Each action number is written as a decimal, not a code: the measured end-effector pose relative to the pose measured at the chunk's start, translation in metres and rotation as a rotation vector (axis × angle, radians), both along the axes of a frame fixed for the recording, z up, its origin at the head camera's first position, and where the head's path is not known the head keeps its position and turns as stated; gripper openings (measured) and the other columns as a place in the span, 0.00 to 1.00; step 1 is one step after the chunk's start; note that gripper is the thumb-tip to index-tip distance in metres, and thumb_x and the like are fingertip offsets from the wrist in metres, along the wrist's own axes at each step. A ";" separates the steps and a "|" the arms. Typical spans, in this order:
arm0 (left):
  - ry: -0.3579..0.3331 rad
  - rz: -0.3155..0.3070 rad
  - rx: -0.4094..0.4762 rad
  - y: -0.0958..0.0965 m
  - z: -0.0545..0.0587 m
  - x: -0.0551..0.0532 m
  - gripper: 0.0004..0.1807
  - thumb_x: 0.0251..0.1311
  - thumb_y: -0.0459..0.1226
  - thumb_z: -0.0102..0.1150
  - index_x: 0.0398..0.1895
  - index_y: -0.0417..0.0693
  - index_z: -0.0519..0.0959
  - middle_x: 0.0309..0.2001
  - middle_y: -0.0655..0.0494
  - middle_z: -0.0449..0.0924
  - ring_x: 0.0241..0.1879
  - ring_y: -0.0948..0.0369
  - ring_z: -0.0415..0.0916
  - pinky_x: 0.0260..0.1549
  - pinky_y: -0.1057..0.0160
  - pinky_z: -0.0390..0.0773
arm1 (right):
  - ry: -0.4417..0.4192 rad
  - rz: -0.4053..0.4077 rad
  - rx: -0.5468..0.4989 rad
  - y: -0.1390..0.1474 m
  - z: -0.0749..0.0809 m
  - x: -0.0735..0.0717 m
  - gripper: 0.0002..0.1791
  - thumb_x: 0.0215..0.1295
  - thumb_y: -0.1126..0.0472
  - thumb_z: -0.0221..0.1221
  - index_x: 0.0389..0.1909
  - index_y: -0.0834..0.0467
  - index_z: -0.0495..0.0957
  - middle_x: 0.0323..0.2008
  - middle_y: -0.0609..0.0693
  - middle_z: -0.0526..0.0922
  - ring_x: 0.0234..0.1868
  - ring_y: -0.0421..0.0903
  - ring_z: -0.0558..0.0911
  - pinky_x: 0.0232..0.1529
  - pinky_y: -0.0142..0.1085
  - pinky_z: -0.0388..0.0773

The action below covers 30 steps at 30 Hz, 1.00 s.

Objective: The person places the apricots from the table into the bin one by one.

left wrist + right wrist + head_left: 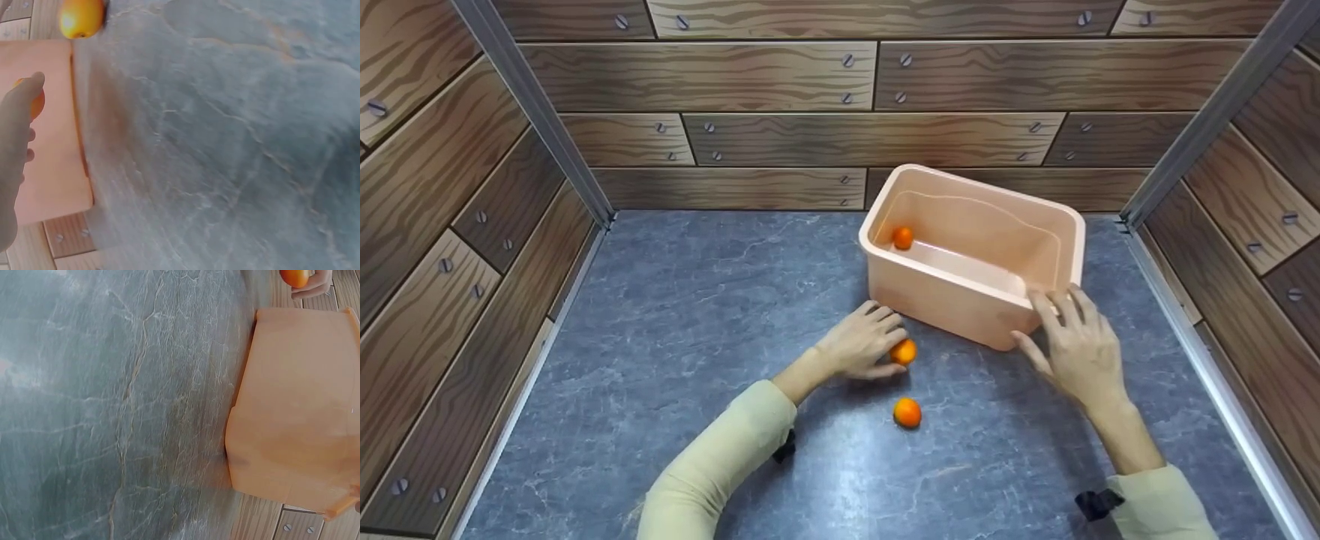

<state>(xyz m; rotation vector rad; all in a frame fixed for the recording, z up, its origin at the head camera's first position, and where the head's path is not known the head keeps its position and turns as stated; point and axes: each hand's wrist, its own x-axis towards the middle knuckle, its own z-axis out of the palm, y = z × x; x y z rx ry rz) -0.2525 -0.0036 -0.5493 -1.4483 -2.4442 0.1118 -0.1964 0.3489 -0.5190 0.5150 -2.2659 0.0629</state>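
Observation:
My left hand (864, 341) holds a small orange fruit (904, 352) between thumb and fingers, just in front of a peach-coloured plastic box (945, 296). The left wrist view shows the thumb lying across that fruit (38, 106), the box wall (50, 163) behind it. At the box's near right corner, my right hand (1080, 352) grips the rim, fingers over the edge and thumb against the outer wall. A second orange fruit (907, 412) lies on the tabletop nearer to me. Inside the box, a third orange fruit (902, 238) rests at the left end.
The blue-grey marbled tabletop (697, 300) is bordered by wood-patterned panels (780, 75) at the back and both sides. Metal strips (1207, 360) run along the side edges. The box stands at an angle near the back panel, right of the middle.

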 end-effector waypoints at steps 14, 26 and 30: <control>0.056 0.026 0.177 0.007 0.030 -0.003 0.31 0.68 0.65 0.56 0.57 0.52 0.82 0.54 0.58 0.83 0.57 0.56 0.78 0.62 0.54 0.73 | -0.004 -0.001 0.011 -0.001 0.001 0.000 0.39 0.75 0.29 0.46 0.65 0.58 0.77 0.53 0.64 0.83 0.61 0.68 0.79 0.46 0.63 0.82; 0.127 -0.006 0.286 0.017 0.058 -0.009 0.30 0.66 0.65 0.60 0.55 0.52 0.82 0.53 0.58 0.84 0.56 0.56 0.78 0.62 0.55 0.74 | 0.008 0.002 0.014 0.000 0.001 0.000 0.39 0.74 0.30 0.49 0.66 0.58 0.77 0.53 0.64 0.83 0.61 0.68 0.79 0.47 0.63 0.83; 0.111 -0.004 0.325 0.018 0.065 -0.015 0.29 0.66 0.63 0.62 0.55 0.52 0.82 0.53 0.57 0.83 0.57 0.55 0.78 0.62 0.54 0.74 | 0.014 0.004 0.012 -0.001 0.001 0.000 0.39 0.74 0.30 0.49 0.65 0.58 0.77 0.53 0.64 0.83 0.61 0.69 0.80 0.46 0.63 0.83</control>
